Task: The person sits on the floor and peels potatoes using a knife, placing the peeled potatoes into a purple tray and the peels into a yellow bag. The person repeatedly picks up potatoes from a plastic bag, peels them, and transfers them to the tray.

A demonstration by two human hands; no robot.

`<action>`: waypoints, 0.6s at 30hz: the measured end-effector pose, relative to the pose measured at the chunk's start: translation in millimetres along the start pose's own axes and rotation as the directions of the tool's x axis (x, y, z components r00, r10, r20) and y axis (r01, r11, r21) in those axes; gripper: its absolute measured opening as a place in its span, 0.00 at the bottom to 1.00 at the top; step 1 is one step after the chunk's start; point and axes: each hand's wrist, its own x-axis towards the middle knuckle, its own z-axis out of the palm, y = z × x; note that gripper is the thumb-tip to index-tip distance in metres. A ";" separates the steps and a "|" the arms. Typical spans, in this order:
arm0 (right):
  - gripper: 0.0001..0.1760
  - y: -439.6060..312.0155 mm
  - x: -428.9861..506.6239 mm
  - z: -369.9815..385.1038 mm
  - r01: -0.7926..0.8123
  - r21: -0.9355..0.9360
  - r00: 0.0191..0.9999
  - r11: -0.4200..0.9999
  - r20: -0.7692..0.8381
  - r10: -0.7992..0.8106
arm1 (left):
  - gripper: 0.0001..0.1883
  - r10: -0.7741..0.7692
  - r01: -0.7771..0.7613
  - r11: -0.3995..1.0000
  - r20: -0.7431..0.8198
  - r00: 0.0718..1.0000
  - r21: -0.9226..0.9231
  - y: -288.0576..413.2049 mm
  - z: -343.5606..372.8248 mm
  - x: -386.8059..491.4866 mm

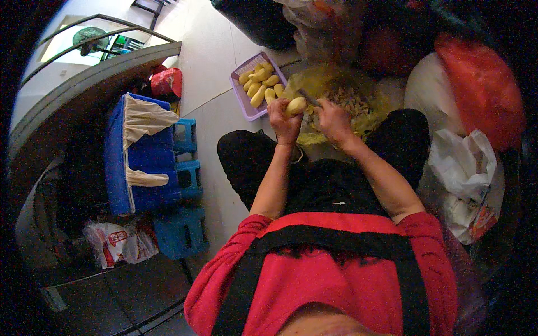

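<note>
My left hand [284, 122] grips a peeled potato [296, 106], pale yellow and held upright between my knees. Close on its right, my right hand [334, 122] holds a dark-bladed peeler or knife [308, 97] against or just beside the potato; the exact tool is blurred. Beyond my left hand a purple plastic basket [238, 93] stands on the floor with several peeled potatoes [257, 95] in it. Under and past my right hand lies an open yellow plastic bag [313, 82] with a heap of peelings [351, 98], partly hidden by the hand.
Blue plastic stools [180, 231] and a blue bin [147, 155] with cream cloth stand on the left. White plastic bags [462, 168] and a red bag [483, 88] are at the right. A dark container [260, 23] stands beyond the basket. A railing curves at the upper left.
</note>
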 end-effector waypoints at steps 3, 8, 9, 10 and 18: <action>0.13 11.1 0.7 9.8 -0.018 -0.027 0.999 0.999 0.027 0.019 | 0.17 -0.271 0.294 0.896 0.116 0.956 -0.333 -5.1 1.2 -9.4; 0.11 15.1 15.7 -0.5 -0.253 -0.026 0.963 0.967 0.093 0.255 | 0.18 -0.570 0.724 0.314 0.488 0.661 -0.614 13.3 -11.1 10.5; 0.11 9.1 15.1 -0.2 -0.238 0.061 0.971 0.969 0.037 0.236 | 0.19 -0.560 0.728 0.241 0.520 0.645 -0.642 8.3 -9.8 8.8; 0.12 2.4 11.9 0.8 -0.102 0.075 0.993 0.992 -0.046 0.106 | 0.19 -0.548 0.728 0.167 0.552 0.629 -0.665 3.6 -8.6 6.4; 0.16 26.7 17.3 -1.3 -0.280 -0.048 0.935 0.959 0.212 0.284 | 0.20 -0.313 0.777 -0.076 0.755 0.576 -0.625 6.3 -13.5 4.7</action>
